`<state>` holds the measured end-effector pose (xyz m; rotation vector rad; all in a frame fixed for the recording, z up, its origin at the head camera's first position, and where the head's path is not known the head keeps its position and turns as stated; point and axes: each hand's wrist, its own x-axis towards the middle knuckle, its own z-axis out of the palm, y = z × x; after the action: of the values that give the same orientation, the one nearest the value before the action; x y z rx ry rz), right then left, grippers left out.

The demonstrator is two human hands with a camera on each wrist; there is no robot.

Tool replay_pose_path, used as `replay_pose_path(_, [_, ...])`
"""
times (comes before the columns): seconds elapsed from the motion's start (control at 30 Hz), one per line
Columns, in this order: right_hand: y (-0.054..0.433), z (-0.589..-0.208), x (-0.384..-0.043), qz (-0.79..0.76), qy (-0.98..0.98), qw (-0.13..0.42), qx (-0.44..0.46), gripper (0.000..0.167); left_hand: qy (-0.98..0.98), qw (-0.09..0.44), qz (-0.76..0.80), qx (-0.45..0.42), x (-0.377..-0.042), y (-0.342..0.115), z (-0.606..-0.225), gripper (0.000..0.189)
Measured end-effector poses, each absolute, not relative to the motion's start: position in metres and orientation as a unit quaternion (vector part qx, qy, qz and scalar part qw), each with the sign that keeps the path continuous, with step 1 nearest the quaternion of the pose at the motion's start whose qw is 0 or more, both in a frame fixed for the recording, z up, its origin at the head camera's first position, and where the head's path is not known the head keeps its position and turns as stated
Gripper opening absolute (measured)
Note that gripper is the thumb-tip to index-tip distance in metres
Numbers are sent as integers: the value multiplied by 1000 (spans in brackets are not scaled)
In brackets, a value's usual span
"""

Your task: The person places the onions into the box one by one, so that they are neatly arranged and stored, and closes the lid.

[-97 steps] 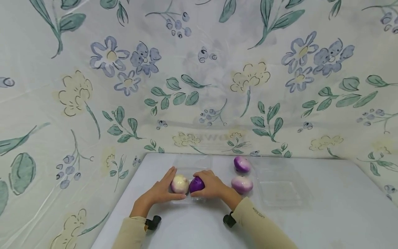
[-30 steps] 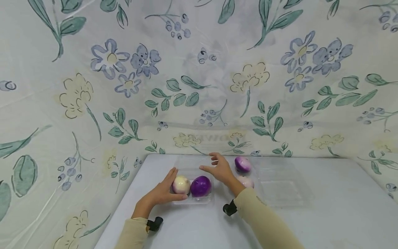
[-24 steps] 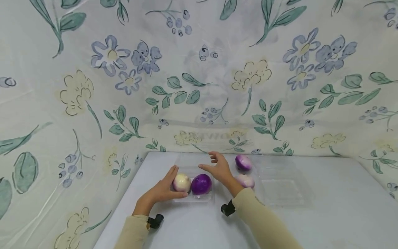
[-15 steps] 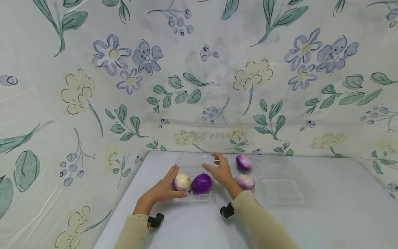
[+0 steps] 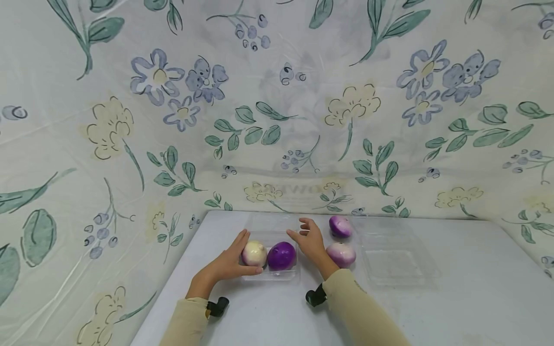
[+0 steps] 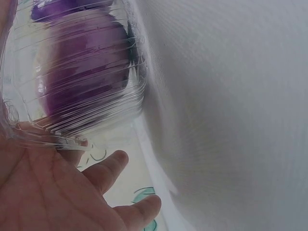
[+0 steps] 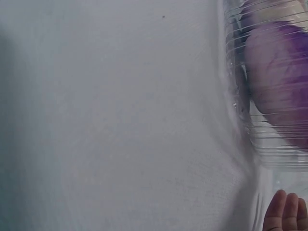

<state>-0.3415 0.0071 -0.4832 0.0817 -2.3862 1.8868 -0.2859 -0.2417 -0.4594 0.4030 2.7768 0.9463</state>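
Left hand (image 5: 225,263), fingers spread, bordered the box (image 5: 283,276), where a pale onion (image 5: 254,253) and purple onion (image 5: 282,255) sat — packing apparently half done. Right hand (image 5: 310,240), fingers loosely bent, held nothing; far onion (image 5: 340,226) and near onion (image 5: 341,254) lay unpacked on the bench (image 5: 268,317).

Can make out faint grey caps (image 5: 318,188) low on floral backdrop (image 5: 268,163), head cam: approx. "OWE", too washed-out to read w/ certainty. Can also spot v. small dark mark (image 5: 360,287) on R sleeve (image 5: 368,312); can't tell if print, illegible.
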Motion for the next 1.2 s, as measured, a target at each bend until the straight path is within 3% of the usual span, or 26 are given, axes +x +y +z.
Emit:
replay_pose_path(0.27, [10, -485, -341, 620, -783, 37, 8, 70, 931, 92, 327, 137, -285, -240, -460, 123])
replay_pose_path(0.77, [9, -483, -344, 610, -793, -14, 1, 60, 931, 89, 325, 138, -284, -240, -458, 123])
replay_pose_path(1.2, [8, -486, -345, 627, -779, -7, 7, 54, 934, 86, 314, 143, -285, -243, -460, 123])
